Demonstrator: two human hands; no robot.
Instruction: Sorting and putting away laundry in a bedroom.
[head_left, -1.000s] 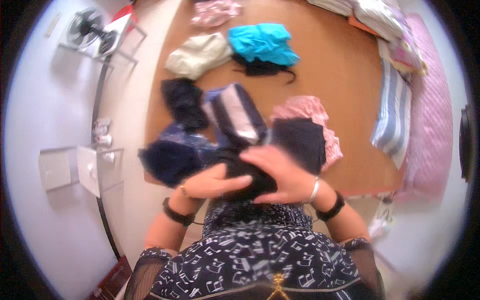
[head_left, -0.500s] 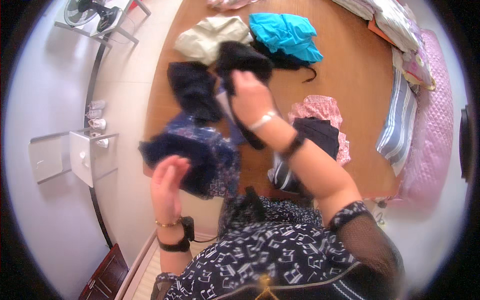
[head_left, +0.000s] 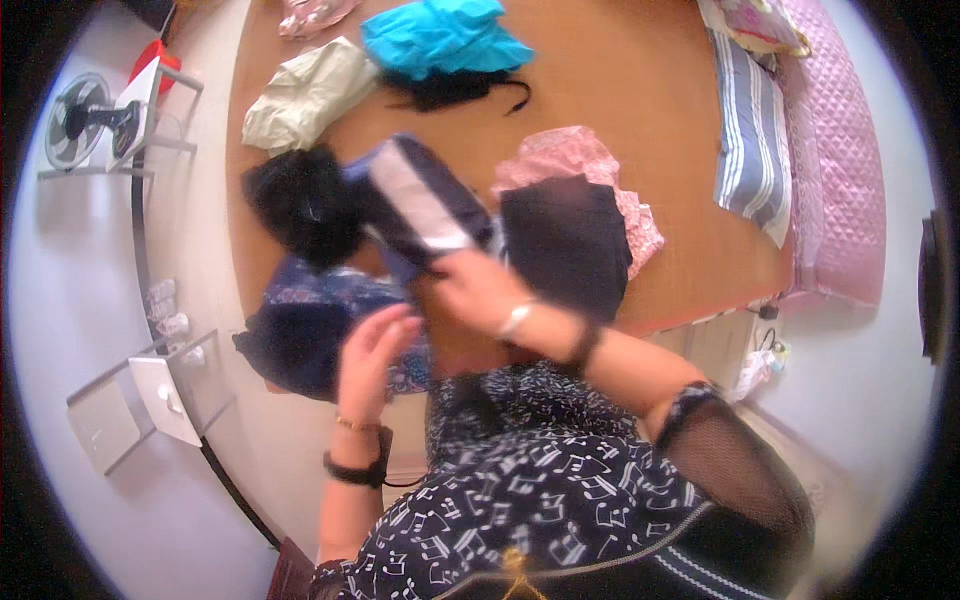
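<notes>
My right hand (head_left: 474,292) is at the near end of a navy garment (head_left: 375,170) with a broad white stripe. Its fingers are closed on the edge, slightly smeared by motion. My left hand (head_left: 372,360) is held with fingers stretched out, over the right side of a dark navy folded garment (head_left: 298,345) and holding nothing. That garment lies on a blue patterned cloth (head_left: 335,285). A fuzzy black garment (head_left: 305,208) lies just beyond, to the left of the striped one.
On the brown bed surface (head_left: 660,110) lie a cream cloth (head_left: 310,95), a turquoise cloth (head_left: 445,38), a black strapped item (head_left: 455,92) and black folded cloth (head_left: 565,235) over pink cloth (head_left: 560,155). A striped pillow (head_left: 750,140) is at right. A fan (head_left: 85,120) stands far left.
My right hand has come back toward me, and the striped navy garment shows more fully. The left hand has shifted a little right. The whole view has turned, moving the surroundings left.
</notes>
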